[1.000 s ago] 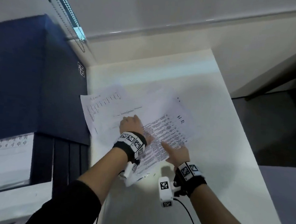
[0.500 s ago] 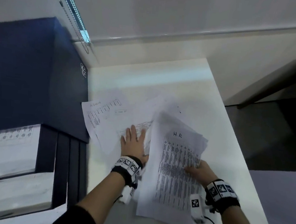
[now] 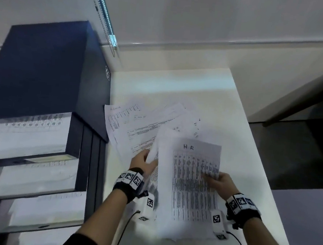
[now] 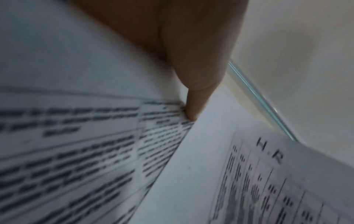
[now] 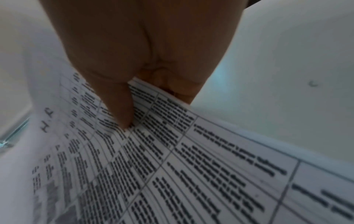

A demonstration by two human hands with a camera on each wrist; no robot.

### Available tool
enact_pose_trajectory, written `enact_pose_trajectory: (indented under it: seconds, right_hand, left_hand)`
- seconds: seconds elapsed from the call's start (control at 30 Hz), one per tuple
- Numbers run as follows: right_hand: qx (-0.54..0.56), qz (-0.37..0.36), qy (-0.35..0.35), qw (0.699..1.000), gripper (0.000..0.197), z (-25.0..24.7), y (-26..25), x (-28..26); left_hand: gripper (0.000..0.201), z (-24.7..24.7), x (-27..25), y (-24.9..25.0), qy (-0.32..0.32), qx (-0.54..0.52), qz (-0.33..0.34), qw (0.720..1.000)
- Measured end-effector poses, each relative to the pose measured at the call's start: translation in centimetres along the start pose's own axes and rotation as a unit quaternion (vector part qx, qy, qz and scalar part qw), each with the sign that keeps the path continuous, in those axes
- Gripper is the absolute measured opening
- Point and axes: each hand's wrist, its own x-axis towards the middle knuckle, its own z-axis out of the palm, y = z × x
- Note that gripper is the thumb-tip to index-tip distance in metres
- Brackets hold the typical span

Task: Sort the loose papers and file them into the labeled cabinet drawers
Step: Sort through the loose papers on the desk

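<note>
white paper fills both hands. right hand (image 3: pixel 219 181) pinches the right edge of the hr sheet (image 3: pixel 192 186) — thumb on the printed face, the other fingers (image 5: pixel 178 89) curled under the edge, as the right wrist view shows. the sheet carries a handwritten "hr" at its top and a dense printed table below, and it is lifted off the worktop (image 3: pixel 227 101), its top end tilted away from the person. left hand (image 3: pixel 141 163) grips a second printed sheet (image 3: pixel 154 161) along its edge, just left of the hr sheet; in the left wrist view the thumb (image 4: pixel 193 106) presses where the two sheets meet. whether the left hand holds one page or several is hard to tell, since the view is blurred.

beyond the hands, the loose papers (image 3: pixel 142 126) lie fanned and overlapping on the white worktop, the leftmost headed with a handwritten word that looks like "admin". their left corner sits against the dark blue cabinet (image 3: pixel 43 67) standing beside the worktop. three of the cabinet drawers (image 3: pixel 31 135) are pulled out in steps, each showing white paper inside — the top one with a printed table visible. a bead chain (image 3: pixel 103 16) hangs down the wall behind the cabinet.
</note>
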Motion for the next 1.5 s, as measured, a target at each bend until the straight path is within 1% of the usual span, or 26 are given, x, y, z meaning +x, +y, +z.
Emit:
enact_pose_trajectory:
  seconds: [0.07, 0.1, 0.2, 0.27, 0.33, 0.47, 0.53, 0.57, 0.6, 0.67, 0.77, 0.87, 1.0, 1.03, 1.07, 1.1, 1.13, 1.2, 1.23, 1.27, 1.3, 1.33, 1.37, 1.4, 1.43, 1.5]
  right_hand:
    - [-0.026, -0.006, 0.013, 1.000, 0.017, 0.1, 0.4, -0.3]
    - [-0.047, -0.006, 0.044, 0.998, 0.020, 0.0, 0.8, -0.3]
    - [-0.065, 0.031, 0.148, 0.986, 0.019, -0.6, 2.4, -0.1]
    - [-0.050, 0.053, 0.168, 0.983, 0.015, -1.2, 3.0, -0.3]
    - [-0.048, 0.055, 0.162, 0.984, 0.013, -1.4, 3.4, -0.6]
    - [0.006, 0.047, 0.106, 0.993, 0.011, -0.9, 2.7, -2.1]
    - [0.035, 0.029, 0.077, 0.996, 0.018, -0.2, 2.2, -3.0]
    - [0.041, 0.020, 0.069, 0.997, 0.020, 0.3, 2.0, -3.4]
    - [0.046, 0.014, 0.064, 0.997, 0.021, 0.8, 1.9, -3.7]
    - [0.029, 0.001, 0.059, 0.998, 0.024, 1.9, 2.0, -4.0]
    - [-0.022, -0.007, 0.063, 0.998, 0.026, 3.1, 2.6, -4.7]
    - [-0.022, -0.001, 0.105, 0.994, 0.026, 2.9, 3.3, -5.7]
    - [-0.004, 0.017, 0.149, 0.989, 0.039, 1.1, 4.8, -6.3]
    - [0.001, 0.015, 0.147, 0.989, 0.043, 0.7, 5.1, -6.3]
    - [0.005, 0.013, 0.138, 0.990, 0.048, 0.4, 5.1, -6.5]
    - [0.010, 0.007, 0.127, 0.992, 0.051, 0.2, 5.1, -6.6]
    - [0.014, 0.008, 0.113, 0.993, 0.050, 0.3, 4.8, -6.8]
    - [0.008, 0.010, 0.079, 0.997, 0.037, 1.0, 4.0, -7.1]
    - [-0.001, 0.010, 0.068, 0.998, 0.030, 1.6, 3.9, -7.0]
    - [-0.015, 0.009, 0.056, 0.998, 0.026, 2.3, 3.6, -7.2]
    - [-0.020, -0.003, 0.050, 0.999, 0.026, 3.0, 3.5, -7.1]
    - [-0.018, -0.008, 0.049, 0.999, 0.028, 3.6, 3.2, -7.1]
    - [-0.007, -0.021, 0.054, 0.998, 0.032, 4.2, 2.9, -7.2]
    - [0.013, -0.025, 0.064, 0.998, 0.040, 4.5, 2.4, -7.2]
    - [0.039, -0.034, 0.077, 0.996, 0.053, 4.7, 1.8, -7.3]
    - [0.084, -0.032, 0.102, 0.991, 0.082, 4.7, 0.2, -7.5]
  left_hand:
    - [0.022, -0.7, -0.7, -0.8, -0.002, -0.069, -0.007, 0.998]
    - [0.022, -1.0, -0.9, -1.5, 0.005, -0.088, -0.013, 0.996]
    - [0.009, -2.2, -1.8, -3.6, 0.082, -0.098, -0.039, 0.991]
    - [0.036, -2.8, -2.5, -4.6, 0.116, -0.092, -0.058, 0.987]
    - [0.052, -3.0, -3.1, -5.6, 0.128, -0.082, -0.080, 0.985]
    - [0.056, -1.6, -3.7, -7.6, 0.063, -0.114, -0.124, 0.984]
    - [0.082, -0.4, -4.4, -7.5, 0.068, -0.106, -0.127, 0.984]
    - [0.088, 0.1, -5.0, -7.0, 0.064, -0.097, -0.125, 0.985]
    - [0.085, 0.6, -5.7, -6.3, 0.059, -0.099, -0.105, 0.988]
    - [0.055, 1.5, -7.1, -4.7, 0.041, -0.118, -0.069, 0.990]
    - [0.031, 1.8, -8.0, -3.3, 0.050, -0.183, -0.087, 0.978]
    - [0.026, 0.7, -8.3, -3.3, 0.097, -0.188, -0.053, 0.976]
    - [0.013, -1.2, -8.7, -3.2, 0.199, -0.211, -0.037, 0.956]
    - [0.017, -1.6, -8.8, -3.2, 0.208, -0.208, -0.032, 0.955]
    - [0.025, -1.7, -8.8, -3.4, 0.197, -0.215, -0.036, 0.956]
    - [0.040, -1.7, -8.7, -3.6, 0.171, -0.232, -0.043, 0.957]
    - [0.061, -1.4, -8.6, -4.1, 0.134, -0.237, -0.058, 0.960]
    - [0.103, -0.3, -8.3, -4.9, 0.056, -0.182, -0.094, 0.977]
    - [0.119, 0.3, -8.3, -5.2, 0.017, -0.132, -0.106, 0.985]
    - [0.128, 0.9, -8.5, -5.2, -0.020, -0.085, -0.113, 0.990]
    - [0.126, 1.5, -8.9, -5.1, -0.054, -0.053, -0.111, 0.991]
    - [0.113, 2.0, -9.0, -5.0, -0.073, -0.038, -0.098, 0.992]
    - [0.091, 2.5, -9.2, -4.8, -0.077, -0.036, -0.078, 0.993]
    - [0.069, 2.9, -9.4, -4.4, -0.072, -0.044, -0.064, 0.994]
    - [0.054, 3.0, -9.6, -3.9, -0.069, -0.062, -0.051, 0.994]
    - [0.044, 2.0, -10.4, -2.6, -0.065, -0.115, -0.039, 0.990]
